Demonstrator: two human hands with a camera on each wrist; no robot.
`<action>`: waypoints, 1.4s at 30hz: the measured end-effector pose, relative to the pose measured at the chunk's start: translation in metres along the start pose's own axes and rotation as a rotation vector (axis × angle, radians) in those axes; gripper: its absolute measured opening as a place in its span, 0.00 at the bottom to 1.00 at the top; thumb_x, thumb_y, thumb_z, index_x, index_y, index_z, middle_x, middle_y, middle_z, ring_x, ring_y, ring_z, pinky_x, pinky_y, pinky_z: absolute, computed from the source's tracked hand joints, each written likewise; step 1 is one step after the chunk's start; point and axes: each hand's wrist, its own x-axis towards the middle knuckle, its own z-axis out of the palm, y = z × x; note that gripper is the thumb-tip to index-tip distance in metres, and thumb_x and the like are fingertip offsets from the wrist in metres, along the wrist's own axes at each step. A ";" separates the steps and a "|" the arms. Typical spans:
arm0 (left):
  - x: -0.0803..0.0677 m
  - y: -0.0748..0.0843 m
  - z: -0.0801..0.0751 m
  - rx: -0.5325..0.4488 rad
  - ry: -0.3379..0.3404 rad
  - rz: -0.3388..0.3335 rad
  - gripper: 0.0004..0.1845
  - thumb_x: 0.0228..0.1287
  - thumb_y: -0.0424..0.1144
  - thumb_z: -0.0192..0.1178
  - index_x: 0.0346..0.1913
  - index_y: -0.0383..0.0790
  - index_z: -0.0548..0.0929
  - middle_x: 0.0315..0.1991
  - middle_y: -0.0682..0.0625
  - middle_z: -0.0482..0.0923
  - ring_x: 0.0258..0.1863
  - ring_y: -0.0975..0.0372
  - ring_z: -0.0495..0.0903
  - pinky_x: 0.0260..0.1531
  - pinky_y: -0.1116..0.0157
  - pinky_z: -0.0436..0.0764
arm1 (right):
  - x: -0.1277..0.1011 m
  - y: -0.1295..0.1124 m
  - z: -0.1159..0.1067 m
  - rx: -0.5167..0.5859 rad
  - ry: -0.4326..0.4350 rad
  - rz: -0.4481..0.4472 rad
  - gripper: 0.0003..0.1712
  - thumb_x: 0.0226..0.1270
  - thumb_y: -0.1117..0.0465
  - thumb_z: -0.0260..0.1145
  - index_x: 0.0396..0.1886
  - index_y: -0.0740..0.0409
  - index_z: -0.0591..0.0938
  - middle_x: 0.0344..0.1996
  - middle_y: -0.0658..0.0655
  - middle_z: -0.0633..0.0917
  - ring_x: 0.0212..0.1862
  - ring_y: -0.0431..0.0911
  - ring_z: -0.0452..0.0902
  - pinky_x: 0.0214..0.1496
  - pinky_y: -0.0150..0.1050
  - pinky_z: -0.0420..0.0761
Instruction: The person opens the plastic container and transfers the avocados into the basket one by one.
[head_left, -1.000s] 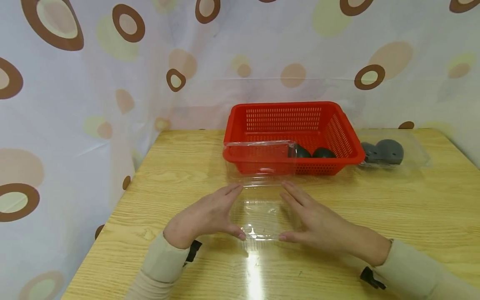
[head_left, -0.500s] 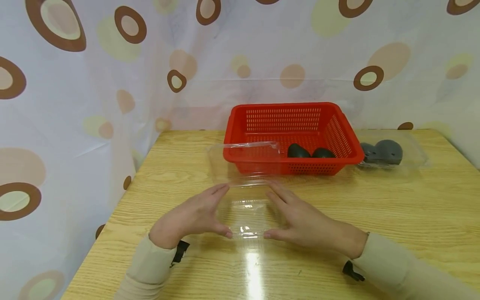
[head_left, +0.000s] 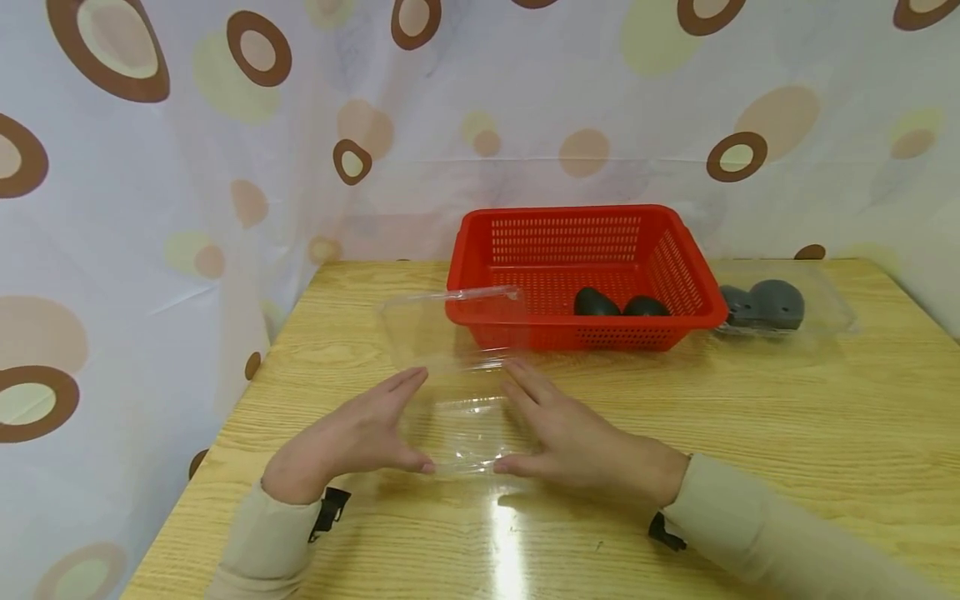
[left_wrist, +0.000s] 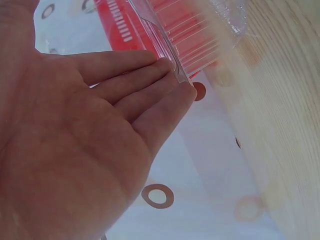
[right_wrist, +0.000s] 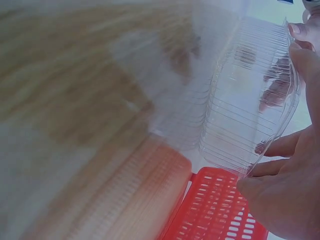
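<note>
A clear plastic clamshell box [head_left: 468, 429] is held between both hands over the front middle of the table, its hinged lid [head_left: 427, 333] raised at the back. My left hand [head_left: 345, 442] grips the left end, thumb at the near edge and fingers at the far edge. At the opposite end, my right hand [head_left: 577, 437] holds it the same way. In the left wrist view, the left fingertips touch the edge of the clear plastic [left_wrist: 200, 45]. Ribbed walls of the box [right_wrist: 245, 100] show in the right wrist view beside the right fingers. Nothing is visible inside it.
Behind the box stands a red slotted basket [head_left: 570, 212] with two dark egg-shaped objects [head_left: 596, 302] inside. Right of it, another clear plastic box [head_left: 828, 308] holds two dark rounded objects [head_left: 777, 304]. A patterned curtain [head_left: 480, 100] hangs behind the wooden table [head_left: 750, 408].
Both hands have moved left together, carrying the clamshell box with them. Its raised lid now covers less of the basket's front, and the dark objects in the basket are unobstructed.
</note>
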 end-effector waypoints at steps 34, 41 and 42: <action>-0.036 -0.044 -0.019 0.015 0.099 -0.044 0.60 0.49 0.52 0.76 0.76 0.26 0.52 0.76 0.31 0.53 0.74 0.38 0.57 0.70 0.40 0.62 | 0.071 -0.021 0.014 -0.040 -0.102 -0.120 0.57 0.64 0.31 0.62 0.77 0.67 0.57 0.80 0.64 0.49 0.81 0.56 0.41 0.79 0.49 0.57; -0.036 -0.048 -0.025 0.000 0.083 -0.083 0.59 0.50 0.52 0.75 0.76 0.26 0.52 0.76 0.30 0.53 0.74 0.37 0.56 0.70 0.39 0.61 | 0.088 -0.020 0.015 -0.024 -0.138 -0.127 0.57 0.65 0.32 0.62 0.78 0.65 0.53 0.80 0.64 0.47 0.81 0.57 0.40 0.80 0.48 0.54; -0.036 -0.049 -0.025 -0.007 0.079 -0.088 0.59 0.51 0.52 0.75 0.76 0.26 0.52 0.76 0.30 0.52 0.74 0.37 0.56 0.70 0.39 0.61 | 0.089 -0.019 0.015 -0.021 -0.143 -0.126 0.57 0.65 0.32 0.62 0.78 0.65 0.53 0.80 0.63 0.47 0.81 0.56 0.40 0.80 0.48 0.54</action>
